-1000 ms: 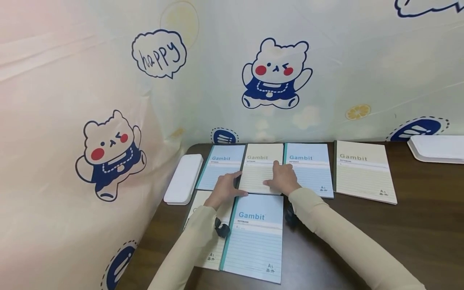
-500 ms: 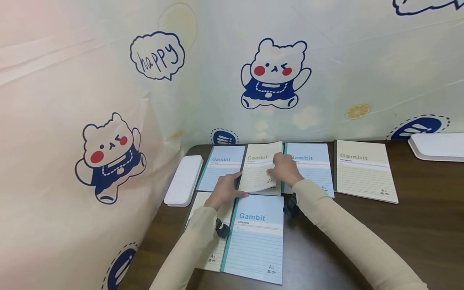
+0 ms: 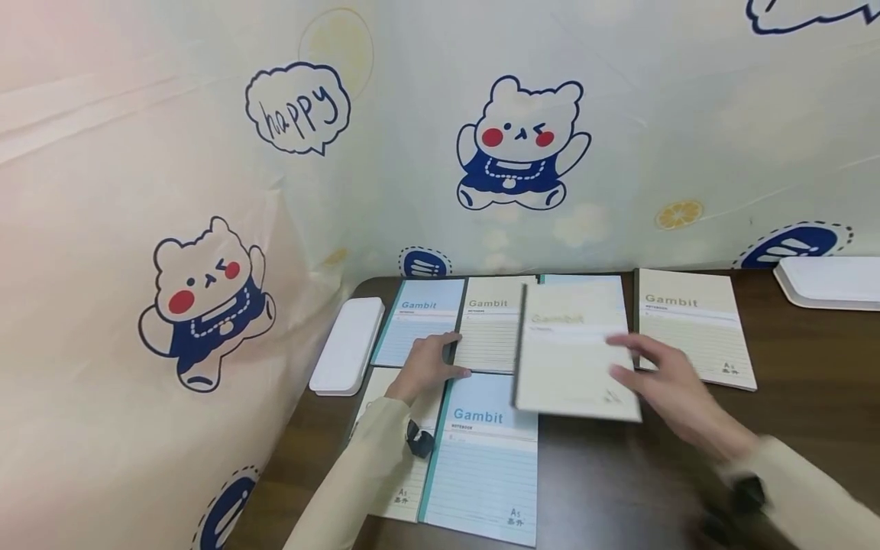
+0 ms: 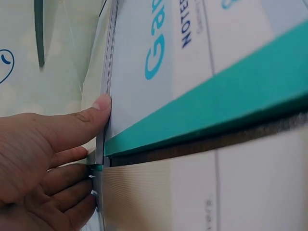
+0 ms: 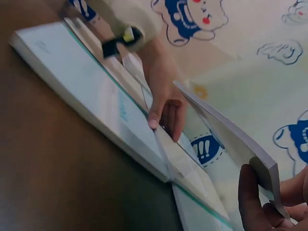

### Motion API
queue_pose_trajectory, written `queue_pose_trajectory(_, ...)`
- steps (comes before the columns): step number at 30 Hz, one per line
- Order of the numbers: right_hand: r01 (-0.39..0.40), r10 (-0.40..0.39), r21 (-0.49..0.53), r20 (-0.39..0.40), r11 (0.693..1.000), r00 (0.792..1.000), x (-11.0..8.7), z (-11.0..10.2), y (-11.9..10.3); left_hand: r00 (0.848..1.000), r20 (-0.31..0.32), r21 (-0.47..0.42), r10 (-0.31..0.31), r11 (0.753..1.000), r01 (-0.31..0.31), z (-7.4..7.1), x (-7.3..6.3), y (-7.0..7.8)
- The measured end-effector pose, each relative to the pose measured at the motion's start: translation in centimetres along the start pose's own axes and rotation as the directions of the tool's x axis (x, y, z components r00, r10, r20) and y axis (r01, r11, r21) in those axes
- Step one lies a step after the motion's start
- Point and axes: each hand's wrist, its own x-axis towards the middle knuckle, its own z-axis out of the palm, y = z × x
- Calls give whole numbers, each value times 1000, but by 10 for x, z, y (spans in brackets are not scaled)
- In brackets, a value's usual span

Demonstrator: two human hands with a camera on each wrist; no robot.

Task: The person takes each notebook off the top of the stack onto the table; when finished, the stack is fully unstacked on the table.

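My right hand (image 3: 670, 389) pinches a cream notebook (image 3: 574, 374) by its right edge, thumb on one face and fingers on the other. This notebook is raised, slightly blurred, and covers part of a blue notebook (image 3: 584, 279) behind it. My left hand (image 3: 428, 367) lies among the notebooks, its thumb touching the top edge of the front blue notebook (image 3: 481, 473) with the green spine. The left fingertips reach the dark spine of another cream notebook (image 3: 486, 336) in the back row. In the left wrist view, the thumb is extended and the other fingers bend loosely.
Another blue notebook (image 3: 422, 317) lies at back left, above a cream one (image 3: 406, 489) partly under my left arm. Farther right lies a separate cream notebook (image 3: 694, 328). White cases (image 3: 347, 347) flank the row at both ends. A printed curtain (image 3: 385, 198) hangs behind the dark table (image 3: 591, 489).
My right hand has lifted the top cream notebook off the one beneath and carried it right and toward me. My left hand has stayed in place.
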Motion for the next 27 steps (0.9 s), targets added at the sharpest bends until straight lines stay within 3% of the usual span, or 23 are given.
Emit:
queue_pose_trajectory(1, -6, 6, -30, -8, 1000, 1000, -17, -9, 7, 1000, 4, 4, -2, 1000, 2, 0, -1, 1)
queue_pose_trajectory(5, -154, 158, -109, 33, 982, 987, -88, -28, 37, 1000, -7, 19, 4, 1000, -4, -1, -2, 3)
queue_pose_trajectory(8, -219, 225, -100, 58, 971, 973, -127, -22, 55, 1000, -20, 26, 9, 1000, -8, -2, -1, 4)
queue_pose_trajectory(10, -239, 242, -50, 59, 970, 969, -138, -11, 61, 1000, -17, 23, 7, 1000, -7, -2, -1, 5)
queue_pose_trajectory(14, -263, 266, -64, 53, 963, 962, -137, 7, 60, 1000, -7, 8, -9, 1000, 9, 1, -2, 2)
queue_pose_trajectory(18, -241, 258, -168, 85, 956, 962, -126, 15, 52, 1000, -8, -4, -12, 1000, 12, 3, -2, -1)
queue_pose_trajectory(22, -50, 84, -275, 115, 960, 990, -121, 18, 50, 1000, -20, 4, 11, 1000, -11, 4, -2, -1)
queue_pose_trajectory(24, 76, -35, -341, 125, 937, 992, -119, 18, 52, 1000, -21, 9, 20, 1000, -20, 3, -2, 0)
queue_pose_trajectory(25, 113, -61, -375, 147, 920, 987, -118, 17, 52, 1000, -20, 13, 24, 1000, -23, 3, -2, 1)
queue_pose_trajectory(27, 125, -38, -431, 205, 894, 978, -114, 12, 47, 1000, -17, 10, 25, 1000, -25, 2, -2, 3)
